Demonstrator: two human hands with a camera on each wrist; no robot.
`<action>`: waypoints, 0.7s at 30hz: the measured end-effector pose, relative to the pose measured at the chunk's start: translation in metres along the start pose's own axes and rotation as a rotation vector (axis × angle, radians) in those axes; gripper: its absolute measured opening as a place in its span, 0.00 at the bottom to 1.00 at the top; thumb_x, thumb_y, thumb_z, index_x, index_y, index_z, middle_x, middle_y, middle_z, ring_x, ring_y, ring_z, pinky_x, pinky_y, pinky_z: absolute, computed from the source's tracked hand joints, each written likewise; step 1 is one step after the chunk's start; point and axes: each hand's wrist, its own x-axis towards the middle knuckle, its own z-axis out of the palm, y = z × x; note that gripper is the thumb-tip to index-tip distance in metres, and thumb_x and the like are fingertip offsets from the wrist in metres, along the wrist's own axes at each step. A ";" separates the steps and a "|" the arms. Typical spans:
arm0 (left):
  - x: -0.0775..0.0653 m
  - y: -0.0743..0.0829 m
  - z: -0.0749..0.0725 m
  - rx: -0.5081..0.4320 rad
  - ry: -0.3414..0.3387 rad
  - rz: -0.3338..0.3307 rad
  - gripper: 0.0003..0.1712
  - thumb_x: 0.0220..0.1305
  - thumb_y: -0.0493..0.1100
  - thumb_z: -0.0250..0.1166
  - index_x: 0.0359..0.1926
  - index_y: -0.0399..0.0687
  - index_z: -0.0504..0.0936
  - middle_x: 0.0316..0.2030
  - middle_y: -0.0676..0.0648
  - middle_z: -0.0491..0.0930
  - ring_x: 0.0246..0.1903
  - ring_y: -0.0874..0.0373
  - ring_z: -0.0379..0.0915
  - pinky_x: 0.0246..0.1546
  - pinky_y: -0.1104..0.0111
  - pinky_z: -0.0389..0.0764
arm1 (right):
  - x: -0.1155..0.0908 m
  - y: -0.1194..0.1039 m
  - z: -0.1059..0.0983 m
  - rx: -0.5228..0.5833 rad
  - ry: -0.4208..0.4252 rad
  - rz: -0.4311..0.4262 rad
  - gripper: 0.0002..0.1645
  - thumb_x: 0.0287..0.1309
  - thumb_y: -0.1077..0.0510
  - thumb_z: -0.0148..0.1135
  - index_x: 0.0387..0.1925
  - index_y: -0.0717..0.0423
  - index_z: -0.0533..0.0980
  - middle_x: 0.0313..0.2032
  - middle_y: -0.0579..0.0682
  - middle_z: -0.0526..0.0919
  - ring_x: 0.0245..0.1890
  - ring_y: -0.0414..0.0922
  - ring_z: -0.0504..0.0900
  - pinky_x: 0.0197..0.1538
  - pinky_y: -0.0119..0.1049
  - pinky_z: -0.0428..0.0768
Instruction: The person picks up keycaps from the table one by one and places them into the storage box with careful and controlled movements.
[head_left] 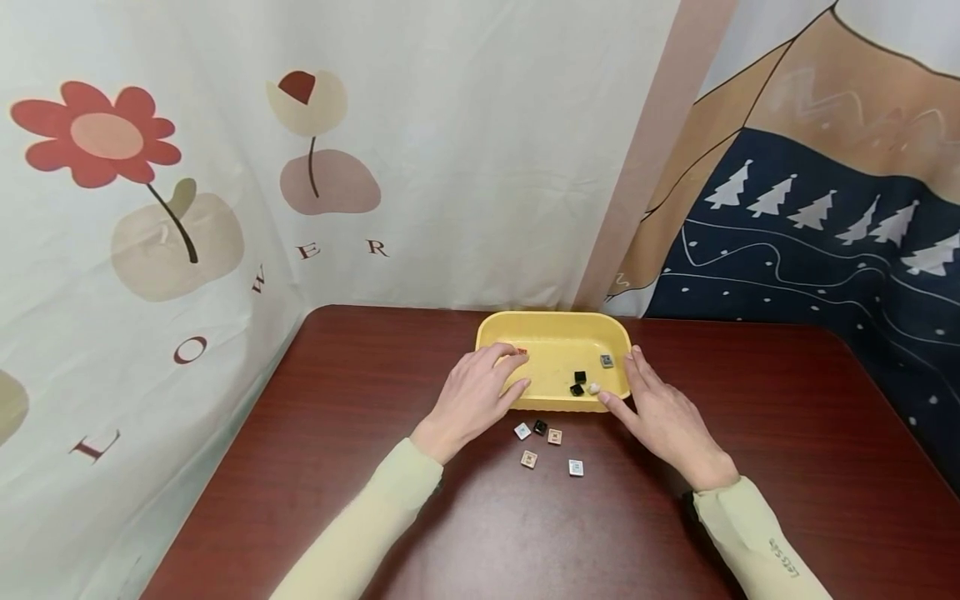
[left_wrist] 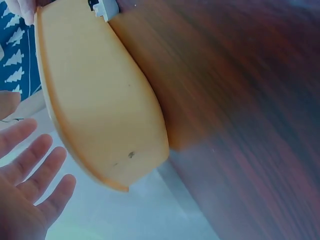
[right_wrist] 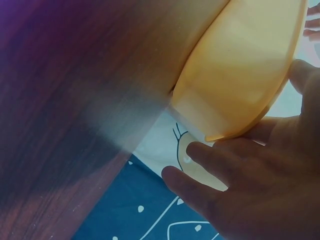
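A shallow yellow plastic tray (head_left: pixel 555 405) stands near the table's back edge. Small square keycaps lie in it: a grey one (head_left: pixel 607 361), black ones (head_left: pixel 580 377), a whitish one (head_left: pixel 594 388), and a red piece (head_left: pixel 522 352) partly behind my left fingers. My left hand (head_left: pixel 474 392) hovers over the tray's left end, its fingers spread and loosely bent in the left wrist view. My right hand (head_left: pixel 667 417) rests at the right end, thumb by the front rim and fingers extended along the outside. Neither hand pinches a keycap.
Several keycaps lie on the dark red-brown table (head_left: pixel 495 533) before the tray: a white one (head_left: pixel 522 431), a black one (head_left: pixel 540 427), tan ones (head_left: pixel 528 459) and another white one (head_left: pixel 576 468). Printed curtains (head_left: pixel 487 167) hang right behind the table.
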 end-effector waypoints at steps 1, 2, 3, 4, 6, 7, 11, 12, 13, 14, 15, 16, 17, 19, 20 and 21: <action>-0.002 0.000 -0.001 -0.001 0.004 0.012 0.19 0.69 0.49 0.69 0.57 0.48 0.86 0.54 0.48 0.82 0.54 0.50 0.80 0.53 0.56 0.80 | 0.000 0.000 0.000 0.000 -0.001 0.000 0.56 0.74 0.28 0.47 0.79 0.70 0.51 0.80 0.67 0.48 0.76 0.66 0.58 0.69 0.64 0.66; -0.004 0.000 -0.002 -0.001 0.006 0.026 0.19 0.69 0.49 0.69 0.57 0.48 0.86 0.55 0.47 0.82 0.55 0.50 0.80 0.53 0.56 0.79 | 0.000 0.000 0.000 0.000 -0.001 0.001 0.56 0.74 0.28 0.47 0.79 0.70 0.51 0.80 0.67 0.48 0.76 0.66 0.58 0.69 0.64 0.66; -0.006 0.000 -0.004 -0.005 0.013 0.044 0.20 0.69 0.49 0.70 0.57 0.47 0.85 0.56 0.47 0.81 0.56 0.50 0.79 0.55 0.56 0.79 | 0.000 0.000 0.000 0.000 -0.001 0.002 0.56 0.74 0.28 0.48 0.79 0.69 0.51 0.80 0.67 0.48 0.76 0.66 0.59 0.69 0.64 0.66; -0.008 -0.001 -0.005 -0.005 0.019 0.064 0.20 0.68 0.49 0.70 0.58 0.47 0.85 0.56 0.46 0.81 0.56 0.50 0.79 0.56 0.55 0.79 | 0.000 0.000 0.001 -0.001 -0.001 0.002 0.56 0.74 0.29 0.48 0.79 0.69 0.51 0.80 0.67 0.48 0.76 0.66 0.59 0.69 0.64 0.66; -0.012 0.000 -0.006 -0.011 0.025 0.107 0.21 0.68 0.49 0.70 0.58 0.47 0.84 0.57 0.46 0.81 0.58 0.50 0.78 0.57 0.55 0.78 | 0.001 0.000 0.001 -0.003 -0.001 0.004 0.56 0.74 0.30 0.49 0.79 0.70 0.51 0.80 0.67 0.48 0.76 0.66 0.59 0.69 0.64 0.66; -0.013 0.000 -0.007 -0.013 0.028 0.130 0.22 0.68 0.49 0.71 0.58 0.47 0.84 0.58 0.45 0.81 0.59 0.50 0.77 0.57 0.55 0.78 | 0.001 0.000 0.000 -0.004 -0.002 0.005 0.55 0.74 0.30 0.50 0.79 0.70 0.51 0.80 0.67 0.48 0.76 0.66 0.59 0.69 0.64 0.66; -0.019 0.004 -0.010 0.002 0.013 0.199 0.24 0.68 0.52 0.70 0.59 0.46 0.83 0.60 0.43 0.81 0.60 0.49 0.77 0.61 0.52 0.75 | 0.001 0.000 0.000 -0.004 -0.002 0.005 0.55 0.74 0.31 0.50 0.79 0.70 0.51 0.80 0.68 0.48 0.75 0.67 0.59 0.69 0.64 0.66; -0.021 0.005 -0.011 0.005 0.002 0.209 0.25 0.68 0.53 0.70 0.59 0.46 0.83 0.60 0.43 0.80 0.61 0.49 0.76 0.62 0.51 0.74 | 0.001 0.000 0.000 -0.004 -0.002 0.005 0.55 0.74 0.30 0.50 0.79 0.70 0.51 0.80 0.68 0.48 0.75 0.67 0.59 0.69 0.64 0.66; -0.022 0.006 -0.012 0.014 -0.012 0.218 0.25 0.68 0.55 0.70 0.60 0.47 0.83 0.61 0.43 0.80 0.62 0.49 0.75 0.63 0.50 0.73 | 0.000 0.000 0.000 -0.004 -0.001 0.003 0.55 0.74 0.30 0.49 0.79 0.70 0.51 0.80 0.68 0.48 0.75 0.67 0.59 0.69 0.64 0.66; -0.023 0.008 -0.014 0.023 -0.028 0.227 0.26 0.68 0.56 0.69 0.60 0.47 0.83 0.62 0.44 0.80 0.63 0.50 0.74 0.65 0.49 0.72 | 0.000 -0.001 0.000 -0.004 0.000 0.002 0.55 0.74 0.30 0.49 0.79 0.70 0.52 0.79 0.68 0.48 0.75 0.67 0.59 0.69 0.64 0.66; -0.024 0.009 -0.015 0.031 -0.045 0.235 0.26 0.68 0.57 0.69 0.60 0.48 0.83 0.63 0.44 0.79 0.65 0.50 0.73 0.66 0.47 0.71 | 0.000 -0.001 0.000 -0.005 0.001 0.001 0.56 0.74 0.30 0.49 0.79 0.70 0.52 0.79 0.68 0.48 0.75 0.67 0.59 0.69 0.64 0.67; -0.026 0.011 -0.016 0.041 -0.064 0.244 0.26 0.69 0.58 0.68 0.60 0.49 0.83 0.64 0.45 0.78 0.66 0.51 0.72 0.67 0.47 0.69 | 0.000 -0.001 0.000 -0.006 0.003 0.000 0.55 0.74 0.30 0.49 0.79 0.70 0.52 0.79 0.68 0.48 0.75 0.67 0.59 0.69 0.64 0.67; -0.027 0.012 -0.016 0.052 -0.082 0.256 0.27 0.69 0.59 0.68 0.61 0.50 0.82 0.65 0.46 0.78 0.67 0.51 0.72 0.68 0.47 0.68 | 0.000 -0.001 0.000 -0.007 0.003 0.001 0.55 0.74 0.30 0.49 0.79 0.70 0.52 0.79 0.68 0.49 0.75 0.67 0.59 0.69 0.64 0.67; -0.029 0.015 -0.018 0.066 -0.112 0.280 0.28 0.69 0.61 0.66 0.62 0.51 0.82 0.67 0.47 0.76 0.68 0.51 0.70 0.70 0.47 0.66 | 0.000 -0.001 0.000 -0.009 0.003 0.004 0.55 0.74 0.31 0.50 0.79 0.70 0.52 0.79 0.68 0.49 0.75 0.67 0.60 0.68 0.64 0.67; -0.031 0.017 -0.018 0.072 -0.123 0.293 0.28 0.70 0.62 0.66 0.62 0.52 0.82 0.67 0.47 0.76 0.68 0.51 0.70 0.70 0.47 0.66 | 0.000 -0.002 0.000 -0.010 0.003 0.006 0.55 0.74 0.31 0.50 0.79 0.70 0.52 0.79 0.68 0.49 0.75 0.67 0.60 0.68 0.64 0.67; -0.032 0.018 -0.019 0.075 -0.135 0.305 0.28 0.70 0.62 0.66 0.63 0.53 0.82 0.68 0.47 0.76 0.69 0.51 0.70 0.70 0.47 0.65 | 0.000 -0.002 -0.001 -0.010 0.002 0.008 0.55 0.74 0.31 0.51 0.79 0.70 0.52 0.79 0.68 0.48 0.75 0.67 0.60 0.68 0.64 0.67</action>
